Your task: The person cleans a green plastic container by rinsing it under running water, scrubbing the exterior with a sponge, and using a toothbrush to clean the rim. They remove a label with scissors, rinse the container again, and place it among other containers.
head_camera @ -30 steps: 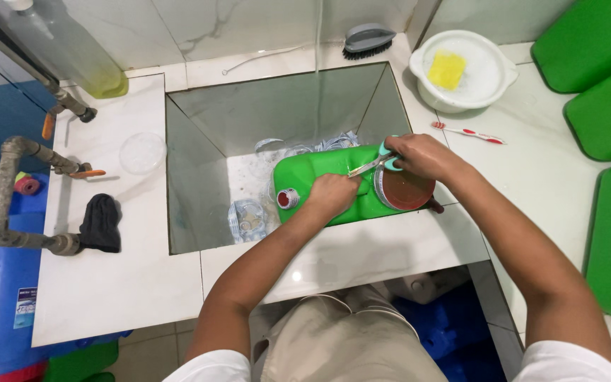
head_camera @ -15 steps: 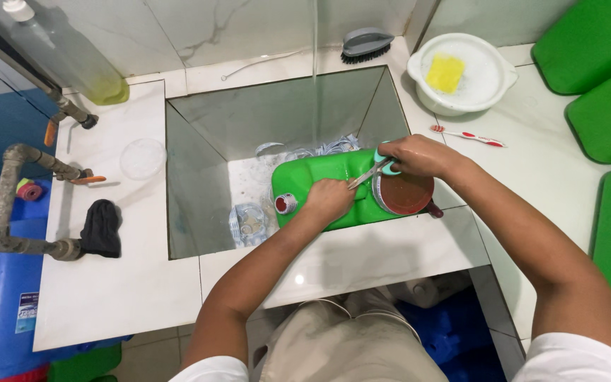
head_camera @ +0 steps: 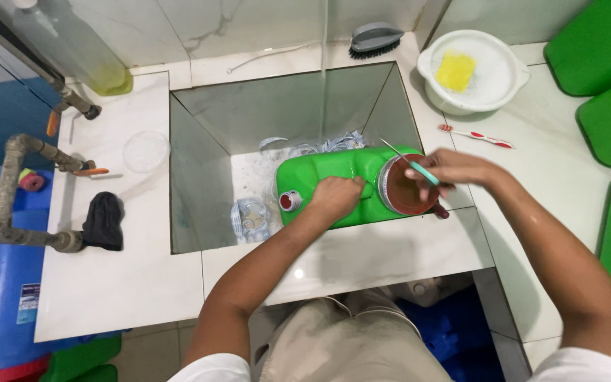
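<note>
A green plastic jerrycan (head_camera: 334,173) lies on its side in the deep tiled sink (head_camera: 206,141), its small red cap (head_camera: 290,201) pointing left. My left hand (head_camera: 335,195) grips the can by its handle. A round brown lid or opening (head_camera: 406,194) shows at the can's right end. My right hand (head_camera: 447,172) hovers over that end and holds a thin tool with a teal handle (head_camera: 422,171) and a metal tip (head_camera: 392,148) aimed back and left.
A white basin (head_camera: 489,99) holding a yellow sponge (head_camera: 455,69) sits at the back right, a red-and-white toothbrush (head_camera: 476,136) in front of it. A grey scrub brush (head_camera: 375,39) lies behind the sink. Left counter: clear lid (head_camera: 146,150), black cloth (head_camera: 103,221), pipes (head_camera: 15,184). Green cans (head_camera: 606,85) stand at right.
My right hand with the tool has shifted right, off the can's end, so the brown round part now shows fully. The left hand keeps its grip on the handle.
</note>
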Tool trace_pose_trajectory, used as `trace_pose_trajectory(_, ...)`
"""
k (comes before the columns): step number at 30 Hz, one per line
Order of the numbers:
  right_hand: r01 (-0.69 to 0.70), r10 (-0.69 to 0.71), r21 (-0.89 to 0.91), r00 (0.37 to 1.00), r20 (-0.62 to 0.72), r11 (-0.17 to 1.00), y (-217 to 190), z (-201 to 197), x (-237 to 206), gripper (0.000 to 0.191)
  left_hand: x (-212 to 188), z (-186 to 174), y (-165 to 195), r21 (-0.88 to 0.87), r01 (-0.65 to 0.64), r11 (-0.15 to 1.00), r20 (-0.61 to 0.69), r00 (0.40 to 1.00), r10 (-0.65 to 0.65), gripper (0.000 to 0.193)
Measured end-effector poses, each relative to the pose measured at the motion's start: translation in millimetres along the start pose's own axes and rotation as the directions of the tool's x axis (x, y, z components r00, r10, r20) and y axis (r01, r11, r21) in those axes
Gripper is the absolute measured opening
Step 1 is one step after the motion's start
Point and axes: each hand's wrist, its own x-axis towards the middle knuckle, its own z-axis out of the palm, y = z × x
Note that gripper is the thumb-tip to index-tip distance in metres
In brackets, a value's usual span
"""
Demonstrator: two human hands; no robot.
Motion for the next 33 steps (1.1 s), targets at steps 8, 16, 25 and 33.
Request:
trace_pose_trajectory(8,-0.239,0.046,0.731,0.960,0.274,0.640,62.3,45.9,-21.8,0.067,-0.7,4.7,-1.3,-0.027,-0.034,0.999,-0.061,0.998,0.032,0.012)
trace_pose_trajectory(16,-0.104,-0.110,0.885,0.979,0.172,0.453,52.9,74.2,26.4,0.074,0.1,5.4,-0.3,0.000,-0.033,0.999,-0.056,0.998,0.033,0.011)
trace_pose_trajectory(25,0.516,-0.678,-0.494,0.697,-0.233,0.700,-3.5,13.2,50.0,0.033,3.0,8.7,-1.8,-0.020,-0.036,0.999,-0.035,0.999,0.035,0.013)
trace_pose_trajectory(33,0.222,-0.345,-0.606,0.934,-0.092,0.764,-31.1,10.2,52.4,0.024,1.2,9.0,-2.9,-0.016,-0.046,0.999,-0.065,0.997,0.045,0.011)
